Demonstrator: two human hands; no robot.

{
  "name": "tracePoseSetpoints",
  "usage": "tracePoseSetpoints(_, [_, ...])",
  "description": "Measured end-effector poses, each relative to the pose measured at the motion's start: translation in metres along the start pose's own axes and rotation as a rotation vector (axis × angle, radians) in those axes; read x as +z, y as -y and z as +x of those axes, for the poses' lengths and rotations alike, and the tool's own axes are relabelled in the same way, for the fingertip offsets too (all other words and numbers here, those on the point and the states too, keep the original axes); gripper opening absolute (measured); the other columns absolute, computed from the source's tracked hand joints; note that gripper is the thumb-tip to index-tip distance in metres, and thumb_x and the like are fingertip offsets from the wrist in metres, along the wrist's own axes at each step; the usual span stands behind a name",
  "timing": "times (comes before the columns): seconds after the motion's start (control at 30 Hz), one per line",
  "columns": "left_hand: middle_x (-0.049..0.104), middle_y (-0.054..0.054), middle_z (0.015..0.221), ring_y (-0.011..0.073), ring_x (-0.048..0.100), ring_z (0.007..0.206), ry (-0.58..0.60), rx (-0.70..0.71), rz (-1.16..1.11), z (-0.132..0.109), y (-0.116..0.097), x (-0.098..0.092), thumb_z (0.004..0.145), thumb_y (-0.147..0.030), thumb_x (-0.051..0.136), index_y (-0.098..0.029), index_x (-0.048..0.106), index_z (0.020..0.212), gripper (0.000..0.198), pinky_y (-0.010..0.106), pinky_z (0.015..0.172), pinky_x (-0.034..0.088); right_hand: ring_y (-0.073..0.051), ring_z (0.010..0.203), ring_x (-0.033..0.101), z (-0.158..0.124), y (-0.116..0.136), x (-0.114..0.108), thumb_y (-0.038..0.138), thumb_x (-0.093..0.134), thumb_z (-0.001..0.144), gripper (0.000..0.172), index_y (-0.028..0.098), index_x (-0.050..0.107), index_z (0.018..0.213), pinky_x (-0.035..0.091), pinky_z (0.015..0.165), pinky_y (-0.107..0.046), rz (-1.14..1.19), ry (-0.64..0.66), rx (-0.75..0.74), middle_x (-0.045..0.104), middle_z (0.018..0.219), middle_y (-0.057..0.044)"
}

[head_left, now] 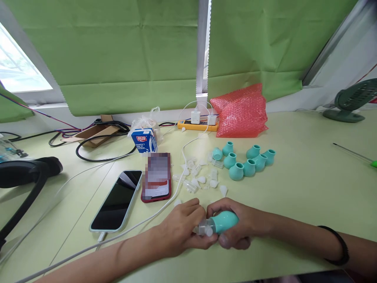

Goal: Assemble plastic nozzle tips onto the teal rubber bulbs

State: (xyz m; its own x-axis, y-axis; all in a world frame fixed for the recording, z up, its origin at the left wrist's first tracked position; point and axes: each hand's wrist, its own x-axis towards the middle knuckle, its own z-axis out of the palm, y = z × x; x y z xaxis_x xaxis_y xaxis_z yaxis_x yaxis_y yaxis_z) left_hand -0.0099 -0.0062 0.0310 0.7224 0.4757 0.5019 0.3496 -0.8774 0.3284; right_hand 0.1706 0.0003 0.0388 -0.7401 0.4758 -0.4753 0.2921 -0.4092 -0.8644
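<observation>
Fingers (pixel 194 212) of my left hand (pixel 179 230) pinch a clear tip (pixel 203 228); right hand (pixel 238 232) wrapped shut round a teal bulb (pixel 226 220).
Hands meet over the table (pixel 309 188), near the middle of its front edge. The tip touches the bulb's neck, right between my thumbs. My right fingers curl over and under the bulb, only its top side showing. Loose clear tips (pixel 196 179) lie just behind my hands, more teal bulbs (pixel 246 162) further toward the back edge. Dark-screened phone (pixel 118 200) left of my hands.
</observation>
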Motion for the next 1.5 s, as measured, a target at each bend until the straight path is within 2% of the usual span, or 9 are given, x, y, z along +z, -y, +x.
tracePoseSetpoints(0.1, [0.042, -0.001, 0.054, 0.0107, 0.036, 0.052, -0.234, -0.095, -0.156, -0.004, -0.003, 0.003, 0.076, -0.033, 0.046, -0.016, 0.042, 0.066, 0.020, 0.022, 0.046, 0.030, -0.007, 0.050, 0.045, -0.009, -0.001, 0.006, 0.041, 0.061, 0.061, 0.040, 0.017, 0.044, 0.088, 0.038, 0.044, -0.019, -0.304, -0.071, -0.252, 0.050, 0.063, 0.002])
tracePoseSetpoints(0.2, [0.046, 0.001, 0.063, 0.0119, 0.042, 0.059, -0.383, -0.193, -0.281, -0.006, -0.003, 0.003, 0.073, -0.028, 0.053, -0.017, 0.046, 0.072, 0.014, 0.025, 0.053, 0.035, -0.016, 0.075, 0.050, -0.014, -0.003, 0.002, 0.043, 0.053, 0.068, 0.046, 0.016, 0.042, 0.103, 0.040, 0.068, -0.030, -0.816, -0.355, -0.660, 0.054, 0.090, -0.008])
tracePoseSetpoints(0.3, [0.049, 0.003, 0.077, 0.0147, 0.047, 0.073, -0.529, -0.329, -0.362, -0.006, 0.000, 0.004, 0.071, -0.022, 0.057, -0.018, 0.044, 0.076, 0.015, 0.029, 0.064, 0.040, -0.015, 0.073, 0.051, -0.011, -0.002, -0.017, 0.034, 0.047, 0.071, 0.049, 0.015, 0.033, 0.114, 0.037, 0.068, -0.031, -1.160, -0.598, -0.887, 0.053, 0.096, -0.009])
tracePoseSetpoints(0.37, [0.051, 0.005, 0.084, 0.0162, 0.049, 0.082, -0.564, -0.430, -0.400, -0.006, 0.001, 0.005, 0.073, -0.020, 0.055, -0.019, 0.042, 0.080, 0.015, 0.031, 0.070, 0.040, -0.015, 0.071, 0.051, -0.007, 0.003, -0.033, 0.024, 0.045, 0.071, 0.036, 0.015, 0.041, 0.106, 0.036, 0.063, -0.027, -1.331, -0.681, -0.882, 0.054, 0.091, -0.007])
tracePoseSetpoints(0.6, [0.058, 0.002, 0.081, 0.0124, 0.053, 0.072, -0.366, -0.545, -0.382, -0.014, 0.000, 0.012, 0.079, -0.025, 0.047, -0.018, 0.047, 0.090, 0.013, 0.025, 0.064, 0.042, -0.011, 0.052, 0.045, -0.007, 0.015, -0.056, 0.015, 0.045, 0.066, 0.018, 0.018, 0.057, 0.080, 0.022, 0.047, -0.024, -1.757, -0.436, -0.500, 0.052, 0.066, -0.002])
tracePoseSetpoints(0.83, [0.057, 0.002, 0.079, 0.0120, 0.051, 0.070, -0.152, -0.425, -0.232, -0.018, 0.001, 0.013, 0.080, -0.025, 0.044, -0.019, 0.048, 0.102, 0.022, 0.024, 0.063, 0.041, -0.011, 0.053, 0.046, -0.005, 0.013, -0.056, 0.016, 0.044, 0.073, 0.013, 0.015, 0.057, 0.071, 0.025, 0.046, -0.024, -1.710, -0.548, -0.605, 0.053, 0.064, -0.003])
tracePoseSetpoints(0.97, [0.055, 0.002, 0.075, 0.0125, 0.051, 0.068, -0.099, -0.404, -0.180, -0.016, -0.001, 0.013, 0.079, -0.028, 0.046, -0.018, 0.049, 0.102, 0.025, 0.023, 0.061, 0.041, -0.008, 0.048, 0.046, -0.010, 0.014, -0.042, 0.023, 0.050, 0.073, 0.010, 0.015, 0.055, 0.077, 0.037, 0.047, -0.022, -1.167, -0.597, -0.859, 0.053, 0.056, 0.000])
tracePoseSetpoints(1.13, [0.058, 0.003, 0.077, 0.0137, 0.052, 0.069, -0.106, -0.458, -0.216, -0.013, -0.003, 0.012, 0.072, -0.034, 0.056, -0.018, 0.051, 0.091, 0.025, 0.024, 0.062, 0.042, -0.009, 0.050, 0.052, -0.011, 0.012, -0.025, 0.023, 0.058, 0.069, 0.011, 0.014, 0.059, 0.075, 0.046, 0.049, -0.022, -0.726, -0.463, -0.824, 0.059, 0.059, -0.002])
tracePoseSetpoints(1.5, [0.057, 0.005, 0.070, 0.0129, 0.052, 0.063, -0.173, -0.440, -0.233, -0.012, -0.001, 0.013, 0.076, -0.027, 0.051, -0.014, 0.057, 0.088, 0.019, 0.024, 0.057, 0.042, -0.010, 0.053, 0.056, -0.006, 0.012, -0.028, 0.021, 0.061, 0.067, 0.014, 0.014, 0.064, 0.078, 0.046, 0.050, -0.021, -0.781, -0.439, -0.825, 0.064, 0.063, -0.003])
